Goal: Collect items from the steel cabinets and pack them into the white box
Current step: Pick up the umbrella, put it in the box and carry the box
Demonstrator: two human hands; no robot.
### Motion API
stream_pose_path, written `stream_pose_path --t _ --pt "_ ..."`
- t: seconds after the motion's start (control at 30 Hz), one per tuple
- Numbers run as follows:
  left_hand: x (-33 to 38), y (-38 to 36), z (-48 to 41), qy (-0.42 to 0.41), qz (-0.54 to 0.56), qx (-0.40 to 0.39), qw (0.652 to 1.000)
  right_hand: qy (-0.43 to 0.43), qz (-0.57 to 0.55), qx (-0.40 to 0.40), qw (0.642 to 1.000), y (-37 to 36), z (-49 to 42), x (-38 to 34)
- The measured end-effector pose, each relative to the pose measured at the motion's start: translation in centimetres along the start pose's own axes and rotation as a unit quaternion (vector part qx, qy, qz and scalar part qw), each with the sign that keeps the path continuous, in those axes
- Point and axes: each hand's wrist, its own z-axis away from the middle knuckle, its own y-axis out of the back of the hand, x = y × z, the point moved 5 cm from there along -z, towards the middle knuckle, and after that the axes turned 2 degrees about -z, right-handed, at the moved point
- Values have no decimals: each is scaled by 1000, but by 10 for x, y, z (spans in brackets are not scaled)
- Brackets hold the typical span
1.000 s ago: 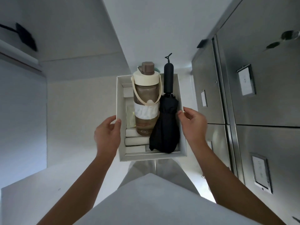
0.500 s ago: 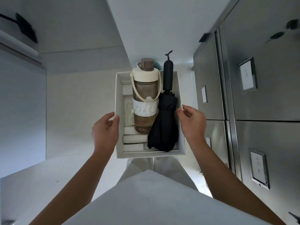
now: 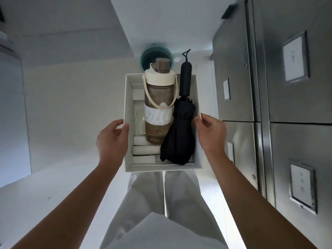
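I carry the white box (image 3: 162, 168) in front of my body. My left hand (image 3: 113, 141) grips its left wall, thumb over the rim. My right hand (image 3: 211, 133) grips its right wall the same way. Inside lies a brown water bottle (image 3: 158, 99) with a cream lid, a cream strap and a white band. Beside it on the right lies a folded black umbrella (image 3: 179, 137), its handle sticking past the far rim. Small white packages (image 3: 145, 150) and a clear packet (image 3: 140, 123) lie under the bottle on the left.
The steel cabinets (image 3: 291, 97) run along my right, doors closed, each with a framed label. A teal round object (image 3: 149, 54) sits on the floor beyond the box. White walls and a white surface (image 3: 36, 194) stand to my left. The pale floor stretches ahead.
The box has moved slightly lower and nearer in view while I walk forward. The teal round object has come into sight beyond it. Both hands keep their grip.
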Motion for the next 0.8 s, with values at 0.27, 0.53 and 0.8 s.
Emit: stream_pose_path --t 0.27,0.53,0.8 --pt "-85 -120 -61 20 -14 -28 999 -40 11 6 999 -65 -61 121" --pt "-161 -230 -144 -11 -81 -59 995 -68 11 1 998 -147 -120 238" --pt "-213 -310 -209 -11 -101 -92 991 -94 20 10 995 -205 -168 311"
